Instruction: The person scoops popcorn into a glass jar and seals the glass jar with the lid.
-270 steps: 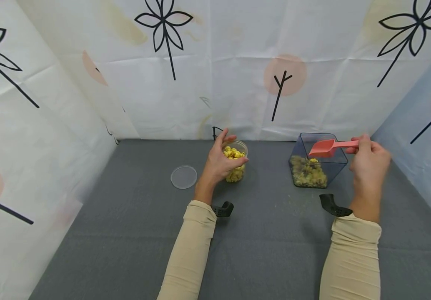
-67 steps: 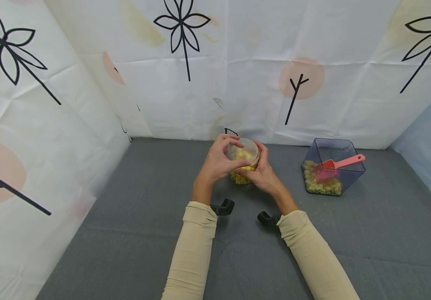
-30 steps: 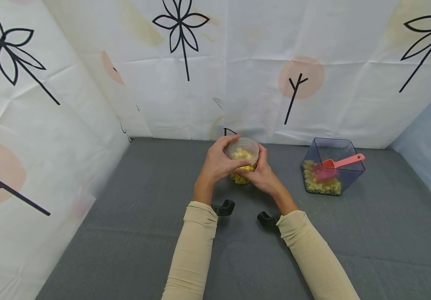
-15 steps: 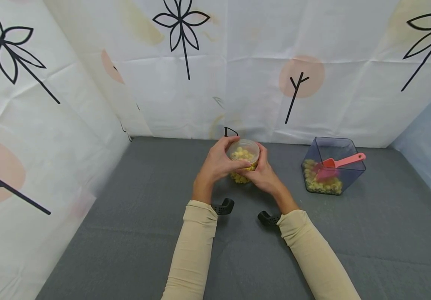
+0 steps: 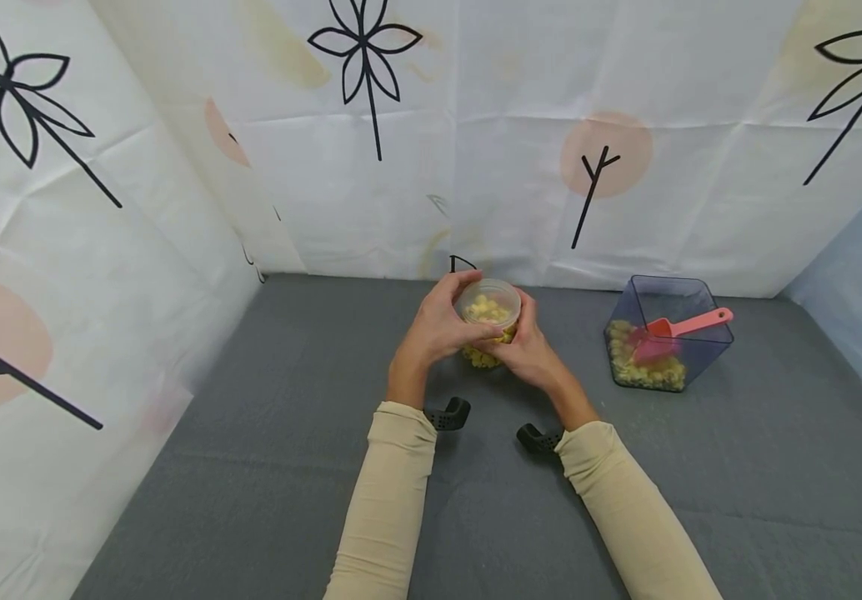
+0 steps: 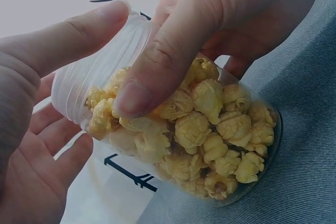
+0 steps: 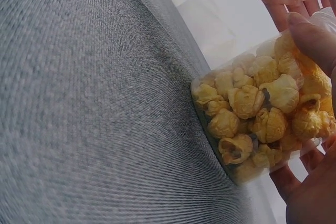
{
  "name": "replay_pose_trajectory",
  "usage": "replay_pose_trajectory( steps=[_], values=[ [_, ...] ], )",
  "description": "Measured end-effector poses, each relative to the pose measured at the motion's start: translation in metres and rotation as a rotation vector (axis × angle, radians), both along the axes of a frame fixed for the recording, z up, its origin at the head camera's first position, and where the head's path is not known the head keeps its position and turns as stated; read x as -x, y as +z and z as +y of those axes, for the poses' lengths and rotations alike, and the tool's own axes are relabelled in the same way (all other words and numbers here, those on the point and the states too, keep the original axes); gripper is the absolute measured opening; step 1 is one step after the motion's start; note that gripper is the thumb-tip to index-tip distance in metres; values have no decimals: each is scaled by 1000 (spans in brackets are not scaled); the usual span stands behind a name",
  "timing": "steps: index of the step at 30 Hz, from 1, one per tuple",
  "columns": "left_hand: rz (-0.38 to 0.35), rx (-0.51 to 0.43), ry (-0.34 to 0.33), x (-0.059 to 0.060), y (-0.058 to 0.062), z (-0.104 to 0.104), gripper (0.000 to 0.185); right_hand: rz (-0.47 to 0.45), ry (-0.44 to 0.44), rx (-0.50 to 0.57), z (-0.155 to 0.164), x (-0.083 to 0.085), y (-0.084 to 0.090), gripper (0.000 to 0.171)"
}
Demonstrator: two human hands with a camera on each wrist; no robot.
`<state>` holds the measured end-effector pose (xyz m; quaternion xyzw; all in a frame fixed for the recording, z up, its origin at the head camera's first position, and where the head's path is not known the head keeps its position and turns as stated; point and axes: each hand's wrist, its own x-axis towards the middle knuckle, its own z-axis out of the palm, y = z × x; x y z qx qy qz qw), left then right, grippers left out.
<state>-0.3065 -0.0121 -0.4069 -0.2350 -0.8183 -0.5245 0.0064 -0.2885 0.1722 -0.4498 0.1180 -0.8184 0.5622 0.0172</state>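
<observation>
Both the left hand (image 5: 438,329) and right hand (image 5: 527,350) stay curled around the popcorn jar (image 5: 488,321) on the grey worktop (image 5: 251,433); nothing has visibly shifted since half a second ago.

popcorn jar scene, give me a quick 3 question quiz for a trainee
1. True or false: both the left hand and the right hand grip the round clear plastic jar of yellow popcorn.
2. Where does the pink plastic scoop lie?
A. on the grey cloth table
B. in the square clear plastic bin
C. in the right hand
3. Fill in: the jar stands on the ____ cloth table.

Key
1. True: in the left wrist view the fingers of both hands wrap the jar.
2. B: its bowl rests on the popcorn in the bin and its handle leans over the rim.
3. grey
</observation>
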Motion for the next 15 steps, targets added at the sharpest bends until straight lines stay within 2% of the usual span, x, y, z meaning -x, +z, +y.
replay_pose_trajectory(
  steps=[7, 15],
  values=[
    [4, 16, 5, -1, 1, 0, 86, 10, 6, -29, 1, -3, 1, 104],
    [2, -13, 2, 0, 3, 0, 92, -15, 54, -11, 6, -4, 6, 113]
  ],
)
